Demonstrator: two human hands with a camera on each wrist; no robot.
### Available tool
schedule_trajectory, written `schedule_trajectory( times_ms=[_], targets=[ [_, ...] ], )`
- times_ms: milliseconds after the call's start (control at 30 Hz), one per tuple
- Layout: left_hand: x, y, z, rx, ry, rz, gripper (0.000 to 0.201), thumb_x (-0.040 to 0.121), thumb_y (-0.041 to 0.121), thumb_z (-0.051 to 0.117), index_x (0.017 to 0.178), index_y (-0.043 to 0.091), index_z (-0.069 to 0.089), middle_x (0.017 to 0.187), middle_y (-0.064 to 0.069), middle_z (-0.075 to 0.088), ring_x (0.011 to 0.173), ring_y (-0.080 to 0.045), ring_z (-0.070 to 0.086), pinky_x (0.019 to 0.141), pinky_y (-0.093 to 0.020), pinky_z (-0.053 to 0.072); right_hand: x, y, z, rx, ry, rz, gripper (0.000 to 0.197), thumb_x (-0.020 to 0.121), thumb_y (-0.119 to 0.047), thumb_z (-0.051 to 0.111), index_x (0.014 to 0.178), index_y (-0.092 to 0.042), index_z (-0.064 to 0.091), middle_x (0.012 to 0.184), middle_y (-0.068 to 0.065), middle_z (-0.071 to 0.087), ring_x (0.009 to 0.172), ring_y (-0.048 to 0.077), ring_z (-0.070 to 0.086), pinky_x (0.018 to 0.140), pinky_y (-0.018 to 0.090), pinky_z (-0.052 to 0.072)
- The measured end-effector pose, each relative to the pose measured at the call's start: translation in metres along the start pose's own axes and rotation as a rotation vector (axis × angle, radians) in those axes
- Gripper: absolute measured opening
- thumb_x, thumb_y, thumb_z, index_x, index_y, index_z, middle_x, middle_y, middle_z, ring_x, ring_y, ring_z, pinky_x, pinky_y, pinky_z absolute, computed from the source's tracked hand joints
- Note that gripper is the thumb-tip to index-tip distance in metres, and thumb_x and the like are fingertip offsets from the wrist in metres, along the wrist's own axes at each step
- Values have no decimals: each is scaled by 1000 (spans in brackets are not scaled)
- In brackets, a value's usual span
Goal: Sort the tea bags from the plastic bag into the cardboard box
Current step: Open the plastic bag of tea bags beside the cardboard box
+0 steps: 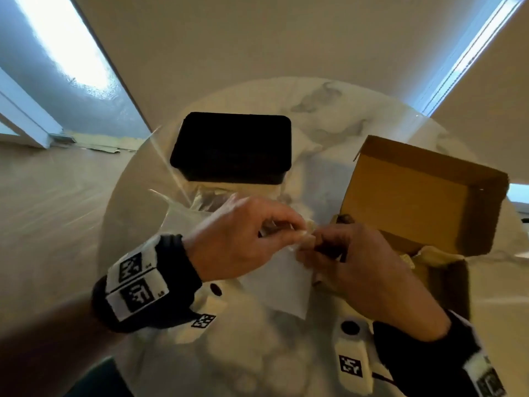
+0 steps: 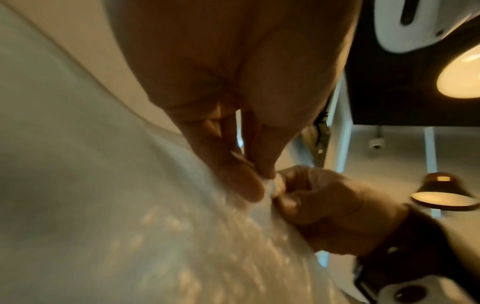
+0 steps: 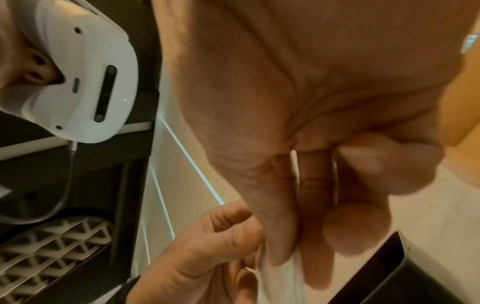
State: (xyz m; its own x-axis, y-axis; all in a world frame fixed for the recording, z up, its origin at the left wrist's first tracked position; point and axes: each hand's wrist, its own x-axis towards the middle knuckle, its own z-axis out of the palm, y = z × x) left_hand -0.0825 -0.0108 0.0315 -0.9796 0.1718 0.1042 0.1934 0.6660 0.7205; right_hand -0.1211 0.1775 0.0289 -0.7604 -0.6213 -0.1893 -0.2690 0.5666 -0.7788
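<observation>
The fingers (image 1: 289, 236) of the left hand (image 1: 237, 239) and those of the right hand (image 1: 357, 262) meet tip to tip over the near middle of the counter (image 1: 257, 353), both sets curled and pinching the same bunched bit of clear film, which looks like the closed neck of the plastic bag (image 1: 200, 207); the left wrist view shows the left thumb and forefinger nipped on a small pale knot (image 2: 275, 186) with the right hand (image 2: 335, 211) pulling at it from the other side. The bag runs from that pinch away and to the left, its long axis slanting toward the far left edge of the counter, with the gathered neck pointing back at the person; its body lies slack and see-through, and whether tea bags sit inside cannot be told from these views. The likeliest trouble, as I judge it, is the thin film tearing or the knot tightening if the two hands pull straight apart, which could spill the contents over the counter or off its edge. A slip of either pinch would let the bag drop. To the right, beside the right hand, the box (image 1: 423, 196) stands open, lid raised toward the far right edge, something pale at its near end. Beyond the bag a black case (image 1: 232, 147) sits toward the far edge.
</observation>
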Motion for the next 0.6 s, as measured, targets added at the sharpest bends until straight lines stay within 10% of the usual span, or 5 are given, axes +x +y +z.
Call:
schedule_trajectory(
  times_ms=[300, 600],
  targets=[
    [-29, 8, 20, 118, 139, 348, 6, 85, 31, 65, 85, 28, 70, 73, 14, 66, 74, -1, 61, 62, -6, 42, -49, -4, 9, -154, 282, -170, 6, 79, -37, 62, 80, -35, 68, 73, -20, 67, 63, -2, 63, 54, 8, 47],
    [-26, -5, 35, -258, 311, 354, 10, 87, 19, 66, 95, 17, 72, 83, 9, 69, 77, -4, 66, 58, -17, 53, -44, -16, 43, -28, 635, -247, 7, 89, -21, 62, 87, -20, 69, 71, -4, 66, 60, 6, 63, 56, 22, 55]
  ],
)
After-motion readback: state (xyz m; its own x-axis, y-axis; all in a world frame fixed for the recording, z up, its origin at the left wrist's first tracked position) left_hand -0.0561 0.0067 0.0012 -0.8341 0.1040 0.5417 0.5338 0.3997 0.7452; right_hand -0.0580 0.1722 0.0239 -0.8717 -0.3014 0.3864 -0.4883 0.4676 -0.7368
